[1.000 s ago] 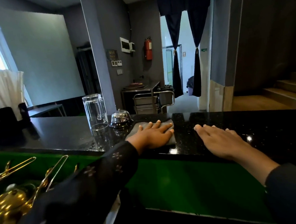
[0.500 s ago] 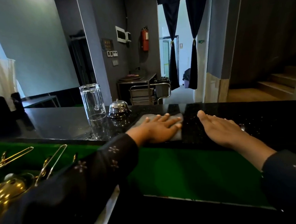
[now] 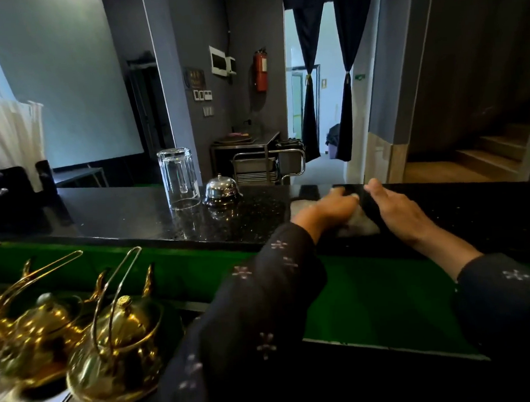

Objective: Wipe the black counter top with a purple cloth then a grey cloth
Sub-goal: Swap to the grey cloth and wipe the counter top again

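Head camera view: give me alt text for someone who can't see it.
The left hand presses a grey cloth flat on the black counter top, with the right hand flat beside it. An upturned glass and a service bell stand to the left; brass teapots sit below.

left hand (image 3: pixel 333 210): palm down, fingers (image 3: pixel 338 192) extended and flat, blurred; wrist straight, forearm reaching forward and rightward in a dark sleeve with small pale motifs. right hand (image 3: pixel 398 213): palm down, fingers together and outstretched, pointing forward and left; bare wrist, dark patterned sleeve at the forearm. both hands lie close, side by side, not touching.
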### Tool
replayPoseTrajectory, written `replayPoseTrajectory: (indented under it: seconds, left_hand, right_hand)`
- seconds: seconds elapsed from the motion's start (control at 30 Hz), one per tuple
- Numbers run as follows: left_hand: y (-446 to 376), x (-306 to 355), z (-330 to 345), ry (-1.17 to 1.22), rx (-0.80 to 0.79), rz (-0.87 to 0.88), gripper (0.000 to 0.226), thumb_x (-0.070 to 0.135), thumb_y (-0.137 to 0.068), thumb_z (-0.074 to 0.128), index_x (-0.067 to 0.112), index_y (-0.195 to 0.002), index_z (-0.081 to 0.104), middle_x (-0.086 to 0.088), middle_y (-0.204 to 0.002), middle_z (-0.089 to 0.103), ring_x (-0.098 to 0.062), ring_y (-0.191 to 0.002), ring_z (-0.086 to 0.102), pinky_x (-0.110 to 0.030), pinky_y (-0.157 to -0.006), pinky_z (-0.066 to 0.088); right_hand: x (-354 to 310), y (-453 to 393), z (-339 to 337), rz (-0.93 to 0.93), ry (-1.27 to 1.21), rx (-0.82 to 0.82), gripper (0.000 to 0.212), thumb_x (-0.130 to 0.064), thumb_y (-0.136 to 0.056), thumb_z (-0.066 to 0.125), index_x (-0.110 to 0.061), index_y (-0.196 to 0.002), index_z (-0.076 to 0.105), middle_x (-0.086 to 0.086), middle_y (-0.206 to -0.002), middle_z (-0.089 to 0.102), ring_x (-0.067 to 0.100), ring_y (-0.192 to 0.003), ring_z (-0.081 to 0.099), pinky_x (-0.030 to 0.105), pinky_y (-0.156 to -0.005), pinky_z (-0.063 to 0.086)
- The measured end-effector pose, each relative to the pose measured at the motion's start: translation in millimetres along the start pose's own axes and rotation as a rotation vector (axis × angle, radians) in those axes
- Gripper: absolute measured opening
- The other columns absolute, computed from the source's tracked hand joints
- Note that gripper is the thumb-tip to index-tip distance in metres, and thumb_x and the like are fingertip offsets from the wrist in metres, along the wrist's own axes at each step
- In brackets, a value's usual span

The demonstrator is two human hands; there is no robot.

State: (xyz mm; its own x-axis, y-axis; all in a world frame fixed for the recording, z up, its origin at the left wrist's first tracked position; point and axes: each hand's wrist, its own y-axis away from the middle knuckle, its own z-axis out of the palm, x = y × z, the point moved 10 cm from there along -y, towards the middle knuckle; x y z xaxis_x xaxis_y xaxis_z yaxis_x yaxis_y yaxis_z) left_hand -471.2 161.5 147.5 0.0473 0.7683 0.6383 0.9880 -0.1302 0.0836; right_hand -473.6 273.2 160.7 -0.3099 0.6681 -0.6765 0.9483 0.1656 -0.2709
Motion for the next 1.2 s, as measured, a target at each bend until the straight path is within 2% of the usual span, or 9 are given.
replayPoseTrajectory:
  seconds: [0.07, 0.17, 0.27, 0.33, 0.47, 0.67, 0.87, 1.0, 1.2]
  left_hand:
    - [22, -22, -40, 0.111, 0.136, 0.014, 0.055, 0.037, -0.094, 0.043, 0.005, -0.139, 0.040, -0.016, -0.140, 0.046, -0.031, -0.129, 0.044, -0.040, -0.109, 0.033]
    - [57, -96, -102, -0.159, 0.356, -0.072, 0.048, 0.042, -0.092, 0.041, 0.012, -0.130, 0.046, -0.010, -0.128, 0.054, -0.029, -0.119, 0.052, -0.041, -0.103, 0.041]
    - [78, -157, -114, -0.387, 0.340, -0.168, 0.053, 0.044, -0.097, 0.032, 0.015, -0.140, 0.038, -0.012, -0.144, 0.043, -0.029, -0.134, 0.039, -0.049, -0.115, 0.023]
    - [77, -170, -108, -0.464, 0.325, -0.177, 0.057, 0.046, -0.098, 0.024, 0.018, -0.147, 0.030, -0.008, -0.154, 0.029, -0.023, -0.143, 0.024, -0.045, -0.118, 0.009]
    - [72, -172, -113, -0.518, 0.339, -0.171, 0.056, 0.049, -0.098, 0.022, 0.023, -0.148, 0.027, -0.004, -0.157, 0.025, -0.021, -0.143, 0.024, -0.042, -0.117, 0.012]
    - [68, -178, -112, -0.539, 0.329, -0.151, 0.057, 0.050, -0.097, 0.021, 0.024, -0.147, 0.029, -0.003, -0.157, 0.025, -0.020, -0.144, 0.024, -0.044, -0.118, 0.012]
    - [69, -170, -107, -0.538, 0.337, -0.188, 0.056, 0.045, -0.098, 0.021, 0.020, -0.148, 0.026, -0.006, -0.157, 0.023, -0.022, -0.144, 0.022, -0.043, -0.118, 0.010]
    - [73, -169, -106, -0.534, 0.321, -0.217, 0.056, 0.045, -0.099, 0.021, 0.020, -0.149, 0.024, -0.006, -0.157, 0.022, -0.023, -0.145, 0.021, -0.044, -0.118, 0.010]
    - [68, -147, -100, -0.537, 0.221, -0.253, 0.054, 0.040, -0.101, 0.028, 0.011, -0.146, 0.030, -0.014, -0.153, 0.028, -0.028, -0.142, 0.025, -0.045, -0.117, 0.014]
  right_hand:
    - [-3, -2, -3, 0.005, 0.090, 0.026, 0.054, -0.050, -0.099, 0.035, -0.013, -0.131, 0.057, 0.016, -0.138, 0.054, 0.034, -0.129, 0.046, 0.036, -0.103, 0.034]
    - [-22, -13, 18, 0.004, 0.317, -0.037, 0.068, -0.063, -0.093, 0.033, -0.017, -0.139, 0.048, 0.015, -0.146, 0.044, 0.035, -0.136, 0.036, 0.051, -0.112, 0.026]
    - [-60, -19, 77, -0.055, 0.556, -0.209, 0.069, -0.066, -0.093, 0.023, -0.027, -0.149, 0.030, 0.008, -0.160, 0.019, 0.034, -0.147, 0.007, 0.063, -0.112, 0.001]
    - [-86, -12, 118, -0.079, 0.578, -0.265, 0.068, -0.064, -0.094, 0.021, -0.027, -0.151, 0.026, 0.008, -0.161, 0.016, 0.033, -0.148, 0.006, 0.065, -0.112, 0.001]
    - [-98, -9, 151, -0.071, 0.541, -0.300, 0.070, -0.062, -0.095, 0.019, -0.024, -0.154, 0.014, 0.006, -0.162, 0.008, 0.026, -0.149, 0.003, 0.060, -0.115, -0.001]
    - [22, -35, 57, 0.109, 0.609, -0.225, 0.085, -0.066, -0.080, -0.007, -0.028, -0.152, 0.016, 0.006, -0.162, 0.007, 0.030, -0.149, 0.002, 0.063, -0.114, -0.001]
    - [89, -11, -24, 0.450, 0.667, -0.177, 0.060, -0.062, -0.092, 0.007, -0.046, -0.149, 0.007, -0.001, -0.163, -0.004, 0.040, -0.146, -0.011, 0.075, -0.105, -0.008]
    - [27, -22, 50, 0.156, 0.626, -0.282, 0.075, -0.058, -0.079, 0.004, -0.038, -0.149, 0.016, 0.003, -0.163, 0.008, 0.034, -0.148, 0.000, 0.073, -0.107, 0.000]
    - [-24, 29, 77, -0.100, 0.540, -0.431, 0.056, -0.043, -0.102, 0.017, -0.028, -0.154, 0.002, 0.002, -0.162, -0.013, 0.026, -0.149, -0.008, 0.051, -0.117, -0.008]
